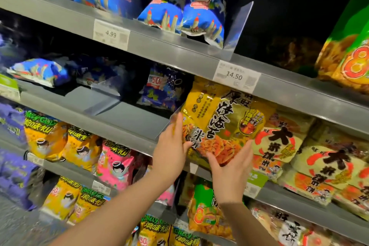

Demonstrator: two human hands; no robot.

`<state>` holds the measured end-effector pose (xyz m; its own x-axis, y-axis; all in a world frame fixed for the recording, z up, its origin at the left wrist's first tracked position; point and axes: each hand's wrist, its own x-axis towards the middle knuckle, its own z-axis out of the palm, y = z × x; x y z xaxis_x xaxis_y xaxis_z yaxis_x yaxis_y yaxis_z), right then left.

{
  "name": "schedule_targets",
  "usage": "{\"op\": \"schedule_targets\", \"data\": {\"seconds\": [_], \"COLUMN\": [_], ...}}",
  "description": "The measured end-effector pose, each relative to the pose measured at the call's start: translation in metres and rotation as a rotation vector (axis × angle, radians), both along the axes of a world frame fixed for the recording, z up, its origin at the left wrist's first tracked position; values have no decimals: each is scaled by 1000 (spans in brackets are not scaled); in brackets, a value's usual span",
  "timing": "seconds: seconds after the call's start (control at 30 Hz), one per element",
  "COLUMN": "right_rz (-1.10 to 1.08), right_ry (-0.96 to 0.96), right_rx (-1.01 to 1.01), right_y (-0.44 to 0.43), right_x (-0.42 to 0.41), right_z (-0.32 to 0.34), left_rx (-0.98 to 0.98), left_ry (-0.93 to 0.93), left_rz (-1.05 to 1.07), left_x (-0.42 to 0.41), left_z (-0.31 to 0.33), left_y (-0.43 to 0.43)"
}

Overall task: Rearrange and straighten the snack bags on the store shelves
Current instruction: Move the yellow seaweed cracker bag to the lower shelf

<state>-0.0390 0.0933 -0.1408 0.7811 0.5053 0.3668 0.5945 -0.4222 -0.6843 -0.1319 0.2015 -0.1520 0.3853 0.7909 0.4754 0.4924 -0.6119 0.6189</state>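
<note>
A large yellow snack bag (pixel 223 118) with black characters stands at the front of the middle shelf (pixel 127 118), tilted slightly. My left hand (pixel 171 150) grips its lower left edge, thumb up along the side. Fingers spread, my right hand (pixel 231 171) presses against the bag's lower front. Both forearms reach up from the bottom of the view. Pale yellow-green bags with red circles (pixel 279 146) sit just right of the yellow bag on the same shelf.
Blue bags (pixel 179 20) stand on the top shelf beside a clear divider (pixel 239 28); more blue bags (pixel 40 72) lie flat on the middle shelf's left. Orange and pink bags (pixel 83 146) fill the lower shelf. A green-orange bag (pixel 347 52) is upper right. Price tags (pixel 235 78) line the rails.
</note>
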Motion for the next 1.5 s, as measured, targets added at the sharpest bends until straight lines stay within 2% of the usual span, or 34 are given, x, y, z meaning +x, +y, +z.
{"op": "schedule_targets", "data": {"seconds": [0.1, 0.27, 0.4, 0.63, 0.77, 1.0, 1.17, 1.37, 1.5], "right_rz": [-35, -61, -60, 17, 54, 49, 78, 89, 67], "right_ry": [-83, -108, -144, -192, -204, -167, -129, -186, -110], "right_rx": [-91, -202, -192, -122, -255, -275, -248, -352, -322], "right_y": [6, 12, 19, 33, 36, 47, 52, 32, 35], "right_x": [-5, -4, -3, 8, 19, 30, 40, 24, 20], "right_z": [2, -2, -6, 7, 1, -12, -9, -13, -12], "left_rx": [43, 158, 195, 176, 62, 158, 143, 127, 42], "left_ry": [123, 146, 196, 204, 315, 433, 446, 460, 402], "left_rz": [112, 175, 168, 94, -9, -12, -1, -5, -29], "left_x": [11, 16, 19, 26, 39, 47, 56, 48, 49], "left_z": [2, -15, -16, 3, 14, 7, 11, 5, 3], "left_y": [0, -10, -8, 3, 15, 30, 41, 12, 12]}}
